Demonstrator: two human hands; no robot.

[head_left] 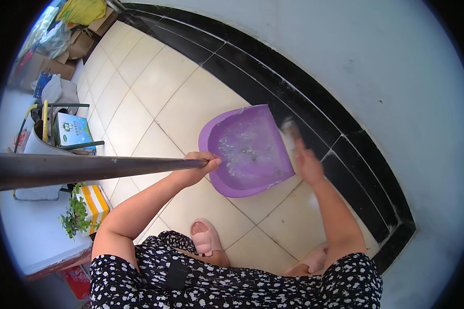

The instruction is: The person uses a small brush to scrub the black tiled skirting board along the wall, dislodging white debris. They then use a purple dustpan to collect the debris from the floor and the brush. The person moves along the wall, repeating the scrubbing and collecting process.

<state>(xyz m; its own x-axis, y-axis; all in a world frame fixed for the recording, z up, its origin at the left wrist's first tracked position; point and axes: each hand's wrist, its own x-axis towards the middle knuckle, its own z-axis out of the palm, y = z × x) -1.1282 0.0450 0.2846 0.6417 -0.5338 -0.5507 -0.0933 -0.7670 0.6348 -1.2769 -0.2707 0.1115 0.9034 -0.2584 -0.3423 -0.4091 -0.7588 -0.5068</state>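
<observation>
My left hand (203, 164) is closed around a long brown metal pole (103, 167), close to the back rim of a purple dustpan (258, 144). The pole looks like the dustpan's handle, though the hand hides where they join. Dust and pale grey debris lie in the pan, whose straight front edge faces right. Just past that edge, my right hand (308, 164) grips a short greyish object (291, 127), too motion-blurred to name. It is over the border of the pale floor tiles and the black wall tiles.
Black tiles (242, 69) line the foot of the white wall (345, 67) on the right. At left stand a chair (46, 103) with a blue-white box (73, 129), and a plant (76, 213) in a yellow-striped box. Cardboard boxes (82, 44) and bags fill the far left corner. Pink slippers (205, 237) are on my feet.
</observation>
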